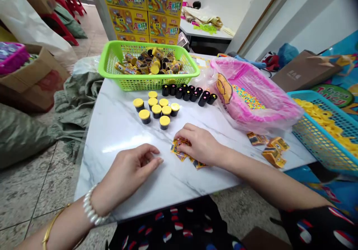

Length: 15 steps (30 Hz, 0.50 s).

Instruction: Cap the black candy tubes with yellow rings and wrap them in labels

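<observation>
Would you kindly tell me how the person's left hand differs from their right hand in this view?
The left hand holds nothing, its fingers loosely curled, while the right hand lies over a small pile of yellow printed packets. The left wrist wears a pearl bracelet, with a gold bangle further up the arm; no jewellery shows on the right wrist. Both hands are bare and are over the marble table top.

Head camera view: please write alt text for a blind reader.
Two bare hands work at a white marble table: the right hand on a small pile of yellow printed wrappers, the left hand curled beside it. Yellow-capped black cups stand ahead, near a green plastic basket of small canisters.
</observation>
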Motion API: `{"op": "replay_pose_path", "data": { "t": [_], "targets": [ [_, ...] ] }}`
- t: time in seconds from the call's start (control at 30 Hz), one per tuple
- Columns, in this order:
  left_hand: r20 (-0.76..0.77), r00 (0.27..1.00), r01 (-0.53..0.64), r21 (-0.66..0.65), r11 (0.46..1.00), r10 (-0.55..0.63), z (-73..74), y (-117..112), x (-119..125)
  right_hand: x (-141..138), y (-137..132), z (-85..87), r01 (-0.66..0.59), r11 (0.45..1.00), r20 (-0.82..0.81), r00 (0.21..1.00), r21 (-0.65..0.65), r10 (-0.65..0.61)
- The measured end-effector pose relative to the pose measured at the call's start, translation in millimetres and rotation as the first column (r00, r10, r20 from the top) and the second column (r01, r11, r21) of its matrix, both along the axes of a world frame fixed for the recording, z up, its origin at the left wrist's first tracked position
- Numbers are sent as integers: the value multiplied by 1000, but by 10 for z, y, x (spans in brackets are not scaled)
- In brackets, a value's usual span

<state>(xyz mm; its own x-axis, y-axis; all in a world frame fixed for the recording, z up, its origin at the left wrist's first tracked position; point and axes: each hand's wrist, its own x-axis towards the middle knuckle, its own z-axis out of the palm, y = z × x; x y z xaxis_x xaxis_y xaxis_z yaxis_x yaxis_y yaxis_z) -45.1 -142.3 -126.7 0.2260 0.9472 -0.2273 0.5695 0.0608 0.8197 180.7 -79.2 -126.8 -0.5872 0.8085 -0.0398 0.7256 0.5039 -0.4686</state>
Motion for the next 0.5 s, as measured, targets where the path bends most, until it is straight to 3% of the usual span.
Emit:
{"op": "replay_pose_path", "data": {
  "t": [0.1, 0.23, 0.3, 0.4, 0.5],
  "targets": [
    [56, 998, -31, -42, 999, 33, 57, 68, 110, 9, 28, -67, -40, 999, -98, 994, 2, 40],
    [195, 974, -97, -103, 990, 116, 118, 92, 194, 0, 16, 10, 1, 1000, -309, 951, 0, -1],
    [240, 962, -105, -103, 989, 127, 123, 90, 232, -18, -12, 42, 14, 991, -423, 903, -134, -70],
    [282, 951, -102, -103, 989, 127, 107, 97, 269, -52, -33, 32, -56, 924, -528, 833, -379, -166],
    [245, 960, -106, -128, 986, 135, 87, 102, 265, -64, -31, -12, -79, 866, -528, 819, -494, -226]
  ]
}}
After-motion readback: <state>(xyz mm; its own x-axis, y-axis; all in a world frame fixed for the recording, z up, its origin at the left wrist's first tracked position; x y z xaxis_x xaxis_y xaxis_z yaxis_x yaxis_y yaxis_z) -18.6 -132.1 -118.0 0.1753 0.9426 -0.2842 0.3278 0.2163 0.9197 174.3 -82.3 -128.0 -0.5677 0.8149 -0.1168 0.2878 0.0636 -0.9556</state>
